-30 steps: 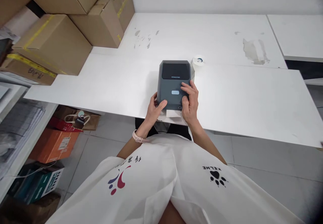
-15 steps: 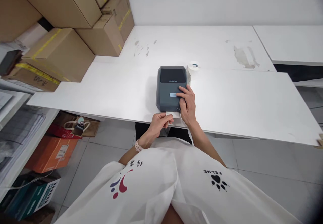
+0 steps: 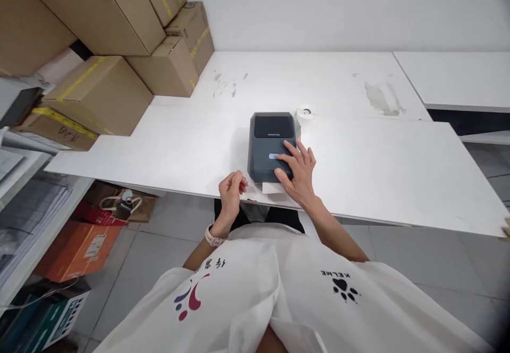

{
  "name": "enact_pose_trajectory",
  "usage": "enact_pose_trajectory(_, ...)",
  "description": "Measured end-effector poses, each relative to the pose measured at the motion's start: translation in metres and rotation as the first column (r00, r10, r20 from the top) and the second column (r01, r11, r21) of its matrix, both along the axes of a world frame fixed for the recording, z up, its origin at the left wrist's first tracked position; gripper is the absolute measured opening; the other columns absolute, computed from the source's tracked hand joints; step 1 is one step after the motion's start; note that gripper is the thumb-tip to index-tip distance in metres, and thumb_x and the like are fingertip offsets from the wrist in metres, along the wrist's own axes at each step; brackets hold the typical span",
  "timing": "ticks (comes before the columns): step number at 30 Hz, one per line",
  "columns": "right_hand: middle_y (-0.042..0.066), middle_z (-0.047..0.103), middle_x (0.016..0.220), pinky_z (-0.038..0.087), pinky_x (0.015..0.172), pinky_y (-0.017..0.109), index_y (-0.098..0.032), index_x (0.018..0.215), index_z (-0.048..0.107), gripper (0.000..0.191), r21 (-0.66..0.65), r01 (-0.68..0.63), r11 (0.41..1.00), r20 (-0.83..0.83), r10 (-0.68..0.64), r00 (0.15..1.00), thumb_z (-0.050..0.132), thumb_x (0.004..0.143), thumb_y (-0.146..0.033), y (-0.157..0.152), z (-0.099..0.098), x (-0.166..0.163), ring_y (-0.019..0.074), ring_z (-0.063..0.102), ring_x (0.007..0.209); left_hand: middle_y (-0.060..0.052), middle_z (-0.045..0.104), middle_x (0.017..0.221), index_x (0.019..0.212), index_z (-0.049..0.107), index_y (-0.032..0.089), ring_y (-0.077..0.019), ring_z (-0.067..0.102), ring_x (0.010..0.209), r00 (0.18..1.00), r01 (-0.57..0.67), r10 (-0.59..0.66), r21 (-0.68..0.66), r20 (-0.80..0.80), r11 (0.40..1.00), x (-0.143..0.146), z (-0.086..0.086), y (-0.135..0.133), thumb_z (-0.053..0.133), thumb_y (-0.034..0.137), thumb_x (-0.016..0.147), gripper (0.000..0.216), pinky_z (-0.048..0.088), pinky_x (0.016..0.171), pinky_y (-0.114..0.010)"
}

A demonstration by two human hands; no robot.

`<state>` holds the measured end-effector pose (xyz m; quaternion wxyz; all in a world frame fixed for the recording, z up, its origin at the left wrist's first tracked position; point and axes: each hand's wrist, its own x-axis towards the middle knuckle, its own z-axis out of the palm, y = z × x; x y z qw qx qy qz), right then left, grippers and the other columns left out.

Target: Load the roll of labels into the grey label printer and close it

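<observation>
A dark grey label printer (image 3: 265,154) stands near the front edge of the white table. Over its right side lies my right hand (image 3: 300,175), fingers spread, one fingertip on or just by the light button (image 3: 273,156). A short strip of white label paper (image 3: 274,188) sticks out from the printer's front. Left of that strip, apart from the printer, my left hand (image 3: 231,189) is raised at the table edge with its fingers curled in; nothing shows in it. Behind the printer's right corner sits a white roll of label paper (image 3: 304,114), its band leading along the printer's side.
Stacked cardboard boxes (image 3: 103,93) with yellow tape fill the table's left end. Shelving (image 3: 71,199) stands at the lower left, with an orange box (image 3: 77,249) and a paper bag on the floor. A white wall (image 3: 319,10) closes off the back.
My left hand has let go of the paper strip and moved left, away from the printer. The fingers of my right hand have spread wider over the printer. The view has tilted up slightly.
</observation>
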<state>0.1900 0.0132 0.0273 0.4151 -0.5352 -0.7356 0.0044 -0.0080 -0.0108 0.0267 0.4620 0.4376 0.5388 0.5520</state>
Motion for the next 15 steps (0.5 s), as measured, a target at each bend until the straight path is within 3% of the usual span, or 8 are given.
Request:
enact_pose_trajectory(4, 0.012, 0.045, 0.158, 0.031, 0.119, 0.060, -0.029, 0.142, 0.046, 0.047, 0.093, -0.024, 0.995, -0.075, 0.031, 0.997, 0.038, 0.101, -0.052, -0.006, 0.001, 0.000, 0.0340, 0.038, 0.150, 0.000, 0.059, 0.068, 0.066, 0.060, 0.021, -0.0110, 0.048, 0.058, 0.997, -0.070, 0.070, -0.003, -0.016, 0.998, -0.008, -0.002, 0.013, 0.054, 0.047, 0.091, 0.037, 0.039, 0.055, -0.026)
enact_pose_trajectory(7, 0.011, 0.038, 0.162, 0.034, 0.118, 0.061, -0.033, 0.149, 0.037, 0.054, 0.185, -0.045, 0.982, -0.096, 0.063, 0.993, 0.035, 0.101, -0.058, 0.008, 0.020, 0.003, 0.0352, 0.038, 0.150, -0.003, 0.066, 0.083, 0.080, 0.065, 0.021, -0.0130, 0.055, 0.068, 0.996, -0.057, 0.056, -0.016, -0.063, 0.998, -0.010, -0.005, 0.030, 0.057, 0.046, 0.089, 0.027, 0.042, 0.059, -0.026)
enact_pose_trajectory(9, 0.010, 0.036, 0.162, 0.033, 0.119, 0.062, -0.034, 0.152, 0.034, 0.057, 0.222, -0.053, 0.974, -0.109, 0.079, 0.991, 0.031, 0.101, -0.061, 0.031, 0.041, 0.006, 0.0352, 0.035, 0.152, -0.006, 0.070, 0.101, 0.095, 0.067, 0.022, -0.0169, 0.062, 0.087, 0.993, -0.011, 0.009, -0.016, -0.118, 1.000, -0.007, -0.004, 0.046, 0.059, 0.043, 0.088, 0.023, 0.048, 0.070, -0.028)
enact_pose_trajectory(12, 0.007, 0.032, 0.164, 0.031, 0.120, 0.063, -0.034, 0.155, 0.028, 0.060, 0.234, -0.039, 0.971, -0.158, 0.077, 0.984, 0.022, 0.103, -0.063, 0.081, 0.073, 0.010, 0.0348, 0.031, 0.154, -0.009, 0.064, 0.132, 0.117, 0.063, 0.025, -0.0232, 0.061, 0.115, 0.973, 0.077, -0.077, -0.012, -0.215, 0.997, 0.004, 0.000, 0.072, 0.062, 0.041, 0.086, 0.035, 0.050, 0.091, -0.035)
enact_pose_trajectory(15, 0.006, 0.030, 0.165, 0.036, 0.120, 0.055, -0.035, 0.157, 0.023, 0.061, 0.207, -0.036, 0.978, -0.227, 0.084, 0.970, 0.019, 0.103, -0.063, 0.136, 0.097, 0.015, 0.0308, 0.035, 0.152, -0.011, 0.056, 0.144, 0.130, 0.056, 0.026, -0.0292, 0.054, 0.129, 0.951, 0.152, -0.160, -0.050, -0.265, 0.987, 0.016, 0.003, 0.092, 0.069, 0.040, 0.081, 0.052, 0.046, 0.102, -0.041)
